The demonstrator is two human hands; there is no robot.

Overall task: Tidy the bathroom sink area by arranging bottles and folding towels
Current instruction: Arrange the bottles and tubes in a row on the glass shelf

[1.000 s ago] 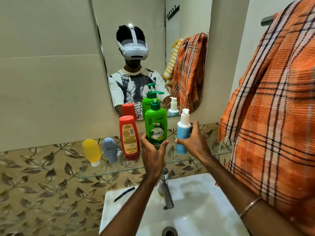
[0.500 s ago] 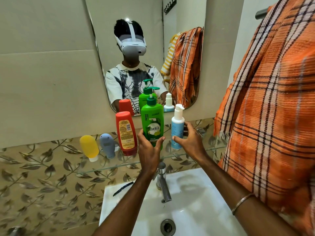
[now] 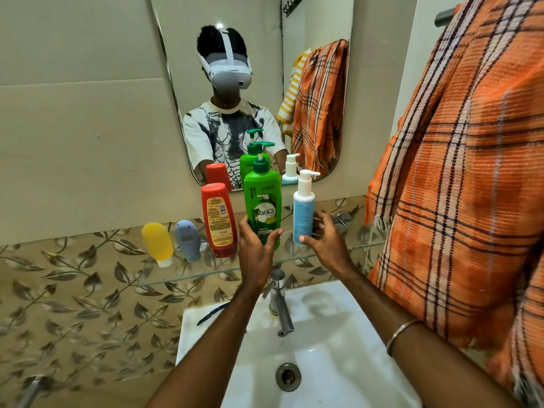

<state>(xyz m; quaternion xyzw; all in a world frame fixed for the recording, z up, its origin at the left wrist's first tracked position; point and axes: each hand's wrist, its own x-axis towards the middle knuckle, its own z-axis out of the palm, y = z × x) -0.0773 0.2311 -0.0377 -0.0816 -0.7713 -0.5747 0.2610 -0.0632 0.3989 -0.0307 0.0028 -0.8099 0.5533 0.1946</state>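
Fingers and thumb of the left hand [image 3: 255,254] wrap the base of the green shampoo bottle [image 3: 263,206] at frame center, upright on the glass shelf [image 3: 188,276]. The right hand [image 3: 326,244] curls around the lower part of the blue pump bottle [image 3: 303,214] just right of it. Left of them stand a red bottle [image 3: 219,220], a grey-blue bottle [image 3: 187,240] and a yellow bottle [image 3: 157,242]. An orange plaid towel [image 3: 471,172] hangs at right, above the white sink [image 3: 338,363].
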